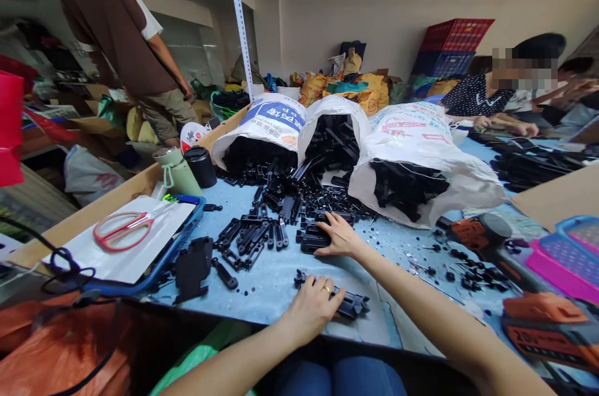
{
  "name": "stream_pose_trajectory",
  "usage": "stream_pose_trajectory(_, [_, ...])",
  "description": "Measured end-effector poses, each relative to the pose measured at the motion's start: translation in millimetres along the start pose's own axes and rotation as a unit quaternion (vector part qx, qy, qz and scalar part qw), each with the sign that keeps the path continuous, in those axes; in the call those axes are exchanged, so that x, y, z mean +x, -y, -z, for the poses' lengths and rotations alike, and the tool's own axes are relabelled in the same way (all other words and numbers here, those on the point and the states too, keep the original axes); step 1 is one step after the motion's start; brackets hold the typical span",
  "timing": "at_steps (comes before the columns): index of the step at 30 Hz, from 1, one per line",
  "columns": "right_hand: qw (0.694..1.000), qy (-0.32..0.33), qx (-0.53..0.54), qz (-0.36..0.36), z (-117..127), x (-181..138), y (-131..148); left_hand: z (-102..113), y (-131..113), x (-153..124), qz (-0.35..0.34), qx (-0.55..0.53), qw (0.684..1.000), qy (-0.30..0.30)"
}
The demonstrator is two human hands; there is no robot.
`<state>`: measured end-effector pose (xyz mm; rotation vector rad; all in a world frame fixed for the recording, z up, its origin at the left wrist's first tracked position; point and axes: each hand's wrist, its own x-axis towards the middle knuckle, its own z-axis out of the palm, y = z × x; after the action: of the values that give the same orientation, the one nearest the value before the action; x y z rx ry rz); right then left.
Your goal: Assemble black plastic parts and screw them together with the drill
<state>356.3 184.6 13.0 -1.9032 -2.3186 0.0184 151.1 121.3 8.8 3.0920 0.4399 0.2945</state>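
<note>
My left hand (314, 305), a ring on one finger, rests near the table's front edge with its fingers curled over a black plastic part (350, 305). Farther out, my right hand (340, 236) lies palm down with fingers extended onto a small stack of black plastic parts (312, 237). More of the same parts (250, 237) lie in a loose row to the left. Behind them, a big heap of black parts (299, 190) spills from three white sacks (421, 140).
Red-handled scissors (122, 229) lie on a white sheet over a blue tray at left, beside a green bottle (178, 173) and a black cup (201, 166). An orange power drill (486, 240) lies at right. One person stands at far left; another sits at far right.
</note>
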Motion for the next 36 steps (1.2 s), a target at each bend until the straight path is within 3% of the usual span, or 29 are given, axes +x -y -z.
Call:
stream_pose_trajectory(5, [1.000,0.001,0.026,-0.004,8,30,-5,-6,18,24,0.021,-0.001,1.000,-0.015])
stream_pose_trajectory(11, [0.991,-0.053,0.059,-0.104,18,97,-32,-14,33,57,0.112,-0.006,0.993,-0.043])
stream_pose_trajectory(14, [0.977,-0.087,0.082,-0.178,11,137,-39,-6,42,61,0.140,-0.012,0.986,-0.085])
stream_pose_trajectory(16, [0.963,-0.106,0.111,-0.223,6,156,-43,7,65,57,0.191,0.005,0.975,-0.114])
stream_pose_trajectory(18, [0.948,-0.115,0.152,-0.256,2,170,-47,25,107,50,0.291,0.053,0.950,-0.100])
stream_pose_trajectory(21, [0.922,-0.116,0.231,-0.288,0,177,-55,48,190,31,0.455,0.123,0.882,-0.005])
stream_pose_trajectory(23, [0.900,-0.111,0.296,-0.300,3,172,-61,57,242,14,0.497,0.129,0.858,0.025])
stream_pose_trajectory(25, [0.870,-0.104,0.371,-0.308,8,158,-64,58,280,-4,0.523,0.122,0.842,0.056])
stream_pose_trajectory(28, [0.820,-0.087,0.481,-0.299,17,117,-63,55,305,-24,0.537,0.101,0.833,0.084])
stream_pose_trajectory(30, [0.775,-0.069,0.564,-0.278,23,80,-57,55,308,-28,0.533,0.086,0.838,0.079])
stream_pose_trajectory(34, [0.597,0.030,0.770,-0.223,37,6,-29,71,289,-18,0.503,0.068,0.861,0.017])
stream_pose_trajectory(35, [0.571,0.058,0.793,-0.207,41,-9,-19,77,277,-14,0.491,0.064,0.869,-0.007])
stream_pose_trajectory(36, [0.565,0.078,0.799,-0.191,43,-22,-10,82,260,-10,0.477,0.059,0.876,-0.031])
